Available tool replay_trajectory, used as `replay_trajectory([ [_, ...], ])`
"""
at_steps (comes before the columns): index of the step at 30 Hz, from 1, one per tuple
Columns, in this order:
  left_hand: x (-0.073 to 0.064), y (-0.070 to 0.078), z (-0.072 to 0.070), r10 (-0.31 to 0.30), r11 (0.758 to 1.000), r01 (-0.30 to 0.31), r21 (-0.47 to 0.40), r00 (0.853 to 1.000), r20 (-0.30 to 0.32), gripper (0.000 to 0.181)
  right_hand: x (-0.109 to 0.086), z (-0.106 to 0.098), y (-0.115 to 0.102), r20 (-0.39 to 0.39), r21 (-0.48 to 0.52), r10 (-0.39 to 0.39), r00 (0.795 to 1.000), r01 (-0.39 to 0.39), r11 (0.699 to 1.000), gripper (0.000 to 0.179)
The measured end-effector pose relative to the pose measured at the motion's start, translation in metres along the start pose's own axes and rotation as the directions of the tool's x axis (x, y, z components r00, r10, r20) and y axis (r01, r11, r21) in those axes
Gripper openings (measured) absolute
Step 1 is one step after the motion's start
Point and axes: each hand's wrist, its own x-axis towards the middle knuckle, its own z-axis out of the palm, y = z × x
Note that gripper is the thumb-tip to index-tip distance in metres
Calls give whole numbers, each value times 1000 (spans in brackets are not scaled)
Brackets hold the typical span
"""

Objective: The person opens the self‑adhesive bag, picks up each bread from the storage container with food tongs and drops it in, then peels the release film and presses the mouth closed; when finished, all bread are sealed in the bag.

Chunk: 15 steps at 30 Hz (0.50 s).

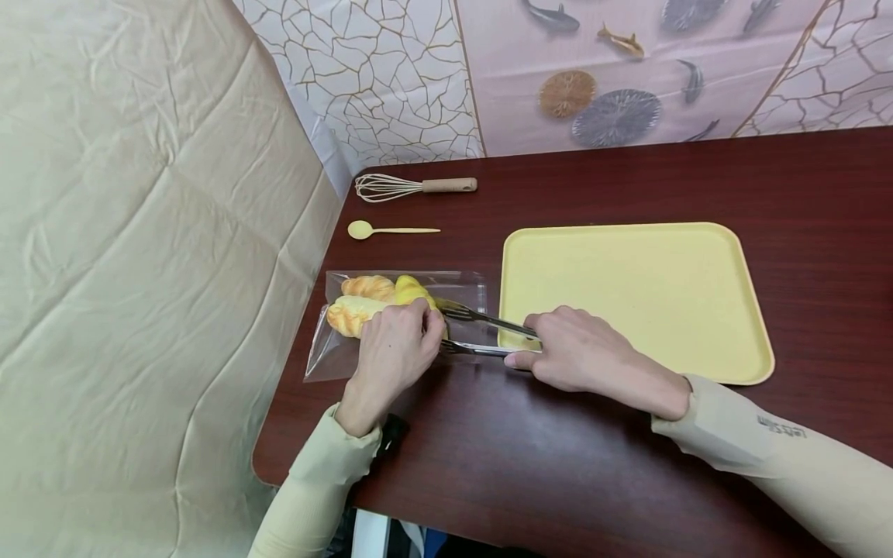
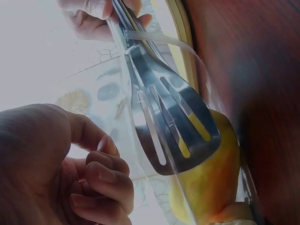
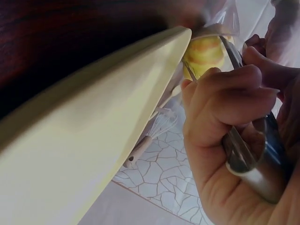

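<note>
My right hand (image 1: 582, 349) grips metal tongs (image 1: 488, 318) near their hinge end, its fingers wrapped round them in the right wrist view. The tongs' slotted head (image 2: 173, 112) lies within the mouth of a clear plastic bag (image 1: 328, 356), against a yellow bread piece (image 2: 206, 183). At the bag's near side my left hand (image 1: 401, 345) has curled fingers and appears to pinch the film's edge; the thin film is hard to see at its fingertips. Two paler bread rolls, one orange-brown (image 1: 368, 287) and one cream (image 1: 349, 315), lie deeper in the bag.
A yellow tray (image 1: 628, 302) lies to the right of the bag, its left edge beneath the tongs. Behind the bag are a pale yellow spoon (image 1: 360, 229) and a whisk (image 1: 449, 185). A draped cream cloth (image 1: 153, 232) borders the dark red table (image 1: 558, 465) on the left.
</note>
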Motion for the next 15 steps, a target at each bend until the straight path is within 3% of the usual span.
replay_trajectory([
  [15,1,0,0,1,1000,-1,9,1000,-1,27,-28,-10,16,-75,-5,15,997,-15,1000,38],
])
